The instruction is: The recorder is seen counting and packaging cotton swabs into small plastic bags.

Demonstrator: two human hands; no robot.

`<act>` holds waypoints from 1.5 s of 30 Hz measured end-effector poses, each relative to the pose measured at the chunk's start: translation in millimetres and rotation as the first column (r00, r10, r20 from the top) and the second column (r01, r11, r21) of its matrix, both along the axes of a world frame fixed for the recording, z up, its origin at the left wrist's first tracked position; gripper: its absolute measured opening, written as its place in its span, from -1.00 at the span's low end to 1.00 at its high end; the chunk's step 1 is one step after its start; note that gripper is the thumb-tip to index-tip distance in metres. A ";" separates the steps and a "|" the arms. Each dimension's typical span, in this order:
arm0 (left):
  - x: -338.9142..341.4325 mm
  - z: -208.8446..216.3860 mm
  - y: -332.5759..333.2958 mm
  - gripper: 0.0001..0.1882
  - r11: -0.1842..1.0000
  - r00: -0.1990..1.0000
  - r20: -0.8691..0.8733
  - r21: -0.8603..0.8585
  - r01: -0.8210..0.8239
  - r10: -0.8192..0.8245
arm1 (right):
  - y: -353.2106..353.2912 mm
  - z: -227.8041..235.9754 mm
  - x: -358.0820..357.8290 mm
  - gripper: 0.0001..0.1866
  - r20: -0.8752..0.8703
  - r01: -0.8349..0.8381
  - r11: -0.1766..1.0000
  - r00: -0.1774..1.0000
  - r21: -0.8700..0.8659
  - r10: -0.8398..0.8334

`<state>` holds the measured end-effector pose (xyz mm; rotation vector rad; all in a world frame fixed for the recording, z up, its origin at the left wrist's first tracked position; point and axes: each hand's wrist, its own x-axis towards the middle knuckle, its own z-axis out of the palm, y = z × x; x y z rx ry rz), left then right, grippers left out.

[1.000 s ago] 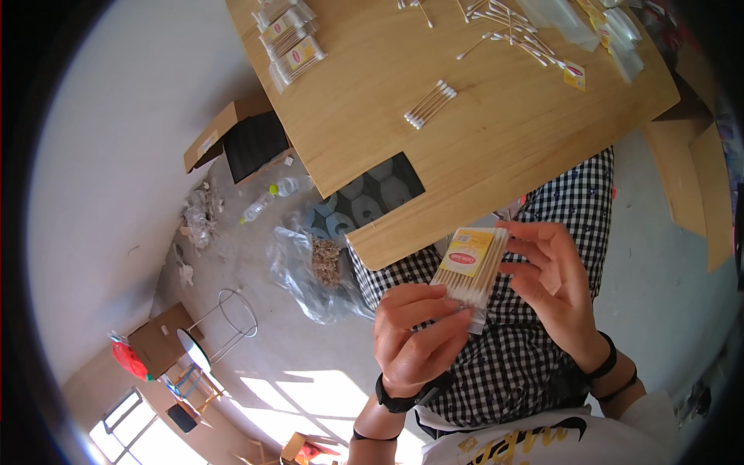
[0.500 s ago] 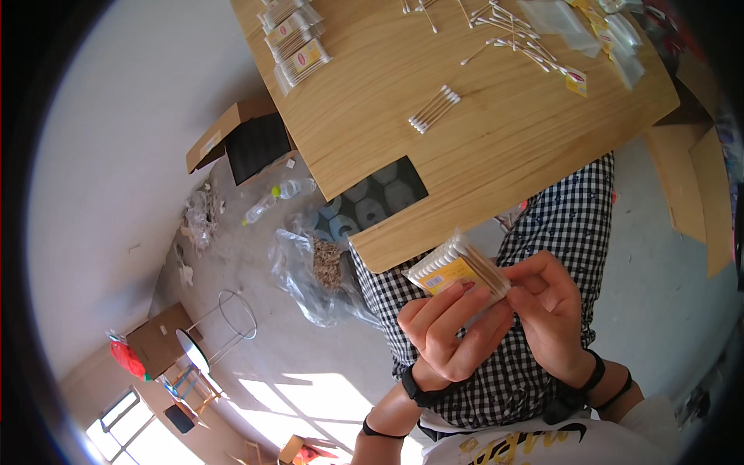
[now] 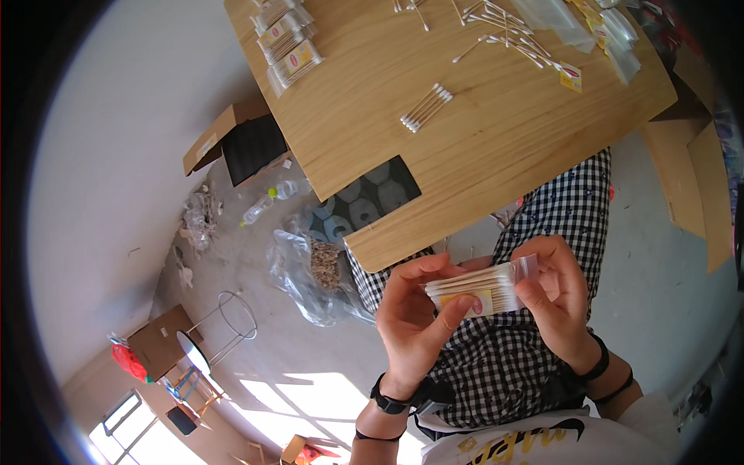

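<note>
Over my lap I hold a small clear zip bag of cotton swabs (image 3: 502, 288), lying nearly level, with a yellow label card inside. My left hand (image 3: 411, 322) grips its left part, thumb across the label and fingers behind. The thumb and fingers of my right hand (image 3: 564, 310) close around the clear plastic flap at the bag's right end. On the wooden table (image 3: 496, 147), a neat row of cotton swabs (image 3: 426, 108) lies beyond my hands. Farther back is a scattered pile of loose swabs (image 3: 515, 39) beside a yellow card (image 3: 571, 77).
Several filled swab bags (image 3: 296, 60) line the table's far left edge; flat clear bags (image 3: 554, 22) lie far right. A dark patterned panel (image 3: 376, 198) sits in the table's notch. On the floor are plastic bottles (image 3: 260, 208), a plastic sack (image 3: 298, 283) and open cardboard boxes (image 3: 682, 174).
The swab bag has turned from tilted to nearly level, its clear flap now at the right. My left hand has shifted its grip, bringing the thumb onto the label side.
</note>
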<state>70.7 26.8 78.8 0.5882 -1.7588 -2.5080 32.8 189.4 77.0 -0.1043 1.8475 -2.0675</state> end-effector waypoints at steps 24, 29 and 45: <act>14.5 0.9 3.8 -0.58 0.952 0.953 -0.222 -0.267 0.147 -0.209 | 25.3 -10.1 3.9 -0.66 -0.658 0.124 0.976 0.753 0.178 0.024; 14.5 1.1 2.6 -0.67 0.904 0.897 -0.349 -0.412 0.114 -0.272 | 39.1 7.4 -3.0 -0.60 -0.705 -0.070 0.949 0.652 0.309 0.277; 12.8 -0.9 0.4 -0.77 0.914 0.888 -0.363 -0.382 0.136 -0.283 | 33.8 14.9 -4.9 -0.62 -0.809 -0.081 0.954 0.512 0.289 0.289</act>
